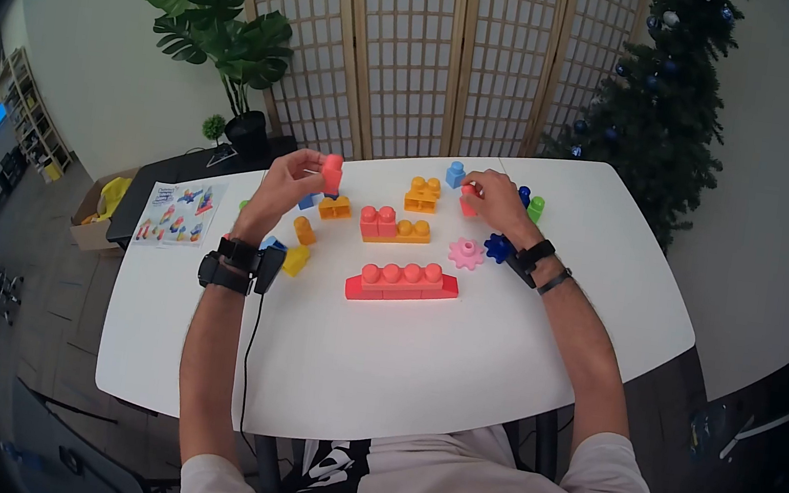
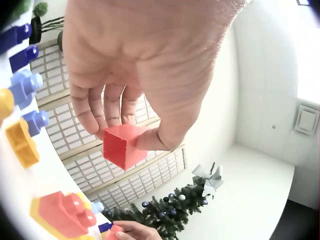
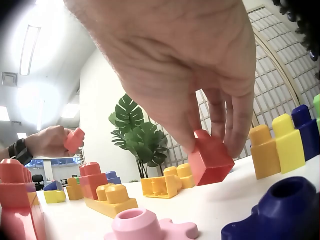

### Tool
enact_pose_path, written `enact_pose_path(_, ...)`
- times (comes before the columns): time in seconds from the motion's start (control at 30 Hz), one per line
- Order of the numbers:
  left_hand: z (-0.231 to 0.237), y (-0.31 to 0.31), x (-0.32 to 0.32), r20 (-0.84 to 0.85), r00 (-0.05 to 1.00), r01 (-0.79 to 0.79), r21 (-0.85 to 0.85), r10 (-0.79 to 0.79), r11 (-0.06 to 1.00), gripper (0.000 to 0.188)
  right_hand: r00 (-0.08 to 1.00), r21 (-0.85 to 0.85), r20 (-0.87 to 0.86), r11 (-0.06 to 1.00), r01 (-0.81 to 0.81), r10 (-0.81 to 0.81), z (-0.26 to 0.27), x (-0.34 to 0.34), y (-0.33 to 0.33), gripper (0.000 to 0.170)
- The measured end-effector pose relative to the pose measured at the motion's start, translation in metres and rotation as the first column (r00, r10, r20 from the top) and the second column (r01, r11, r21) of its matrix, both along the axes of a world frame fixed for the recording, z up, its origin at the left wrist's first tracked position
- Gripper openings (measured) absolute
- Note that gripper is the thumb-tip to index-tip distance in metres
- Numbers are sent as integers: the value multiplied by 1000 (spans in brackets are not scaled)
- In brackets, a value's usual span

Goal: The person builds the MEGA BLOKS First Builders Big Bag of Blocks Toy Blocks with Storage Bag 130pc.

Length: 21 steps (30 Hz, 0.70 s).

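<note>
My left hand (image 1: 285, 189) pinches a small red block (image 1: 331, 174) between thumb and fingers, held above the back left of the table; its hollow underside shows in the left wrist view (image 2: 116, 149). My right hand (image 1: 501, 205) pinches another red block (image 3: 210, 162) by its top, tilted slightly, low over the table's back right. Between the hands stand an orange block pair (image 1: 422, 201) and a red-and-orange stack (image 1: 396, 230). A long red piece (image 1: 403, 285) with several round studs lies nearer the front.
Around my left hand are an orange block (image 1: 335, 208), a yellow block (image 1: 295, 259) and blue ones. A pink gear (image 1: 466, 253) and dark blue gear (image 1: 498, 249) lie below my right hand. A picture sheet (image 1: 180, 213) lies at the left. A cable hangs from my left wrist.
</note>
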<state>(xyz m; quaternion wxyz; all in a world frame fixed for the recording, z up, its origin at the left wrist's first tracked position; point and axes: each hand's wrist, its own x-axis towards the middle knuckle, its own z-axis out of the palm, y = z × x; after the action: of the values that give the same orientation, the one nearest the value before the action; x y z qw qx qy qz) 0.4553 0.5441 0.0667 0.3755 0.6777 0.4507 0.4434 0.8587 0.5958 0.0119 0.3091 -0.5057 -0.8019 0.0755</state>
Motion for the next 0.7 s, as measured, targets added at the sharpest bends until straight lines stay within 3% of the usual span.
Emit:
enact_pose_path(0.2, 2, 3, 61, 16, 987, 160, -2, -160, 987, 53, 995, -2, -92, 999, -47, 47, 2, -1, -4, 24)
enact_pose_path(0.27, -17, 21, 73, -39, 954, 297, 32, -296, 954, 48, 994, -19, -102, 999, -47, 45, 4, -2, -6, 24)
enact_pose_path(0.3, -25, 27, 76, -38, 955, 297, 34, -295, 954, 48, 992, -16, -113, 998, -60, 58, 3, -2, -5, 24)
enact_pose_path(0.37, -34, 31, 83, -290, 910, 338, 107, -296, 935, 45, 990, -13, -125, 997, -71, 69, 5, -2, -6, 25)
enact_pose_path(0.4, -37, 33, 85, -290, 910, 339, 107, -297, 935, 45, 986, -10, -142, 996, -93, 91, 5, -2, -5, 25)
enact_pose_path(0.47, -43, 33, 88, -446, 858, 323, 83, -255, 943, 44, 981, -8, -161, 993, -114, 111, 10, -5, -9, 25)
enact_pose_path(0.57, -57, 32, 90, -485, 845, 292, 70, -224, 954, 47, 979, 7, -155, 991, -132, 131, 15, -9, -13, 25)
enact_pose_path(0.7, -58, 32, 89, -565, 806, 269, 81, -178, 960, 47, 927, 6, -267, 962, -273, 264, 23, -19, -19, 25)
